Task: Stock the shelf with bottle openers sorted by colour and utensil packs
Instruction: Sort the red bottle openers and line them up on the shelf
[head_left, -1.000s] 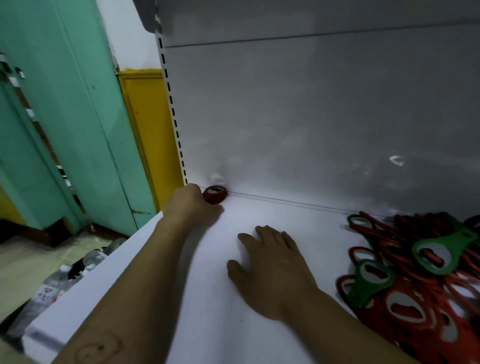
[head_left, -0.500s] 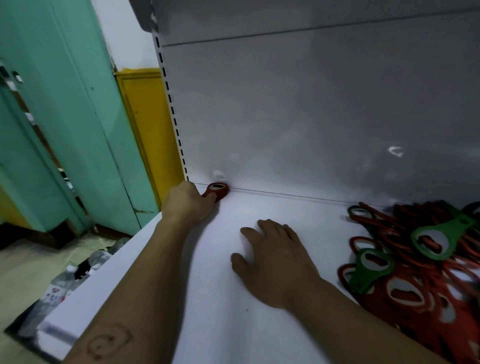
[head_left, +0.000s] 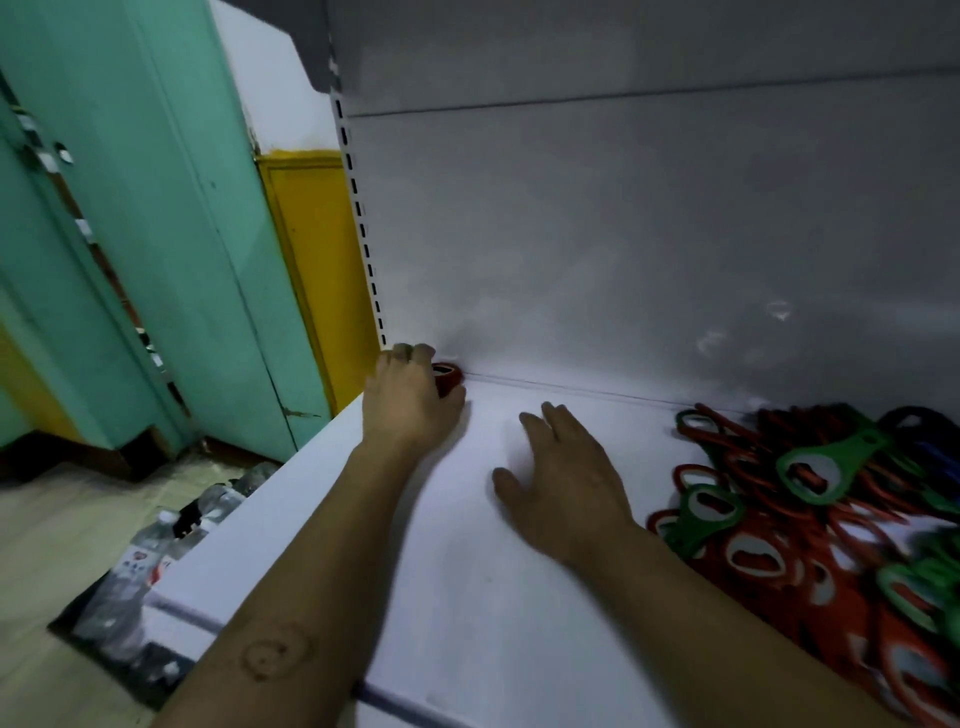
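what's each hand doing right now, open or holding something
Left hand: grips the red bottle opener.
Right hand: open, flat over the shelf.

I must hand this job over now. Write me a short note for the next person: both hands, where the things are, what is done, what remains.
Left hand: grips one red bottle opener at the shelf's back left corner.
Right hand: open, flat on the shelf, holding nothing.
The pile of red and green openers lies mixed at the right.
Done: one red opener brought to the corner, not yet released.
Left: sort the pile by colour. Utensil packs are not in view.
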